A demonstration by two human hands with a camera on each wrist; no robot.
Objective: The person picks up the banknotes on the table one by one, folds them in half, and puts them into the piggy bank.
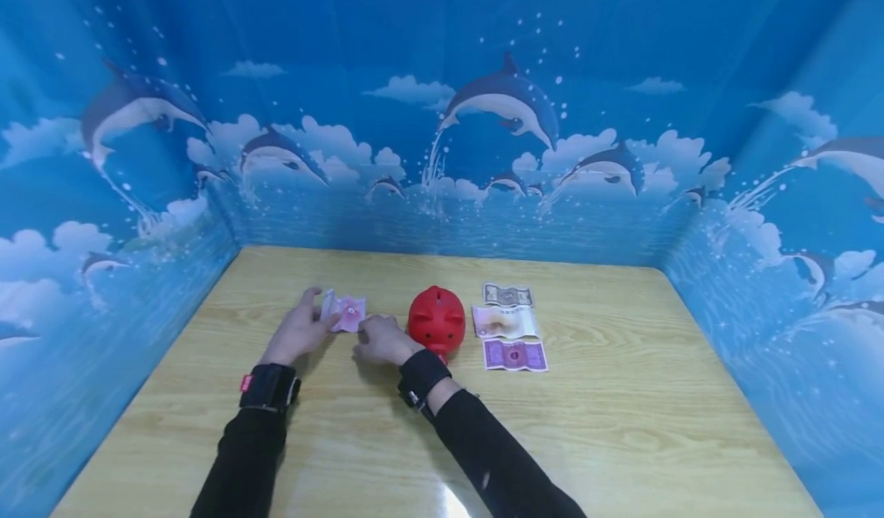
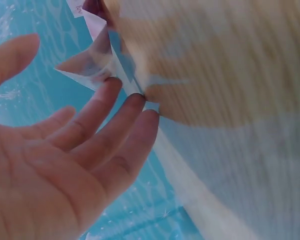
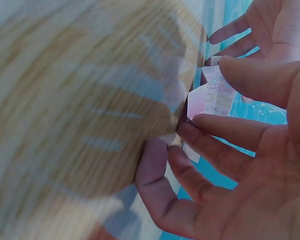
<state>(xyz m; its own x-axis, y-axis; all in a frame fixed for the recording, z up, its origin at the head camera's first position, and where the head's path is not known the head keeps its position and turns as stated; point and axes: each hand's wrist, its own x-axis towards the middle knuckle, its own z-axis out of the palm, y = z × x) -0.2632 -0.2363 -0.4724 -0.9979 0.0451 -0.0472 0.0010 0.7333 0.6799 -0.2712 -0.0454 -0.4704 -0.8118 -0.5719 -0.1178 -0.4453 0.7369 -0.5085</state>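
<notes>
A creased pink banknote [image 1: 351, 313] lies on the table between both hands, its edges lifting in folds. My left hand [image 1: 302, 329] is at its left side. In the left wrist view the fingers are spread and nearly straight, with fingertips [image 2: 112, 86] right by the upturned corner of the banknote [image 2: 92, 62]. From the other side my right hand [image 1: 384, 340] reaches the note's lower right edge. In the right wrist view, its thumb and index finger stand apart beside the banknote [image 3: 212, 97], while the outer fingers bend against the tabletop.
A red piggy bank [image 1: 437, 320] with a slot on top stands just right of my right hand. Beyond it, a grey banknote [image 1: 507, 295], a pale banknote [image 1: 506, 322] and a purple banknote [image 1: 515, 355] lie in a column. Blue dolphin-printed curtains [image 1: 442, 157] enclose the wooden table [image 1: 621, 395].
</notes>
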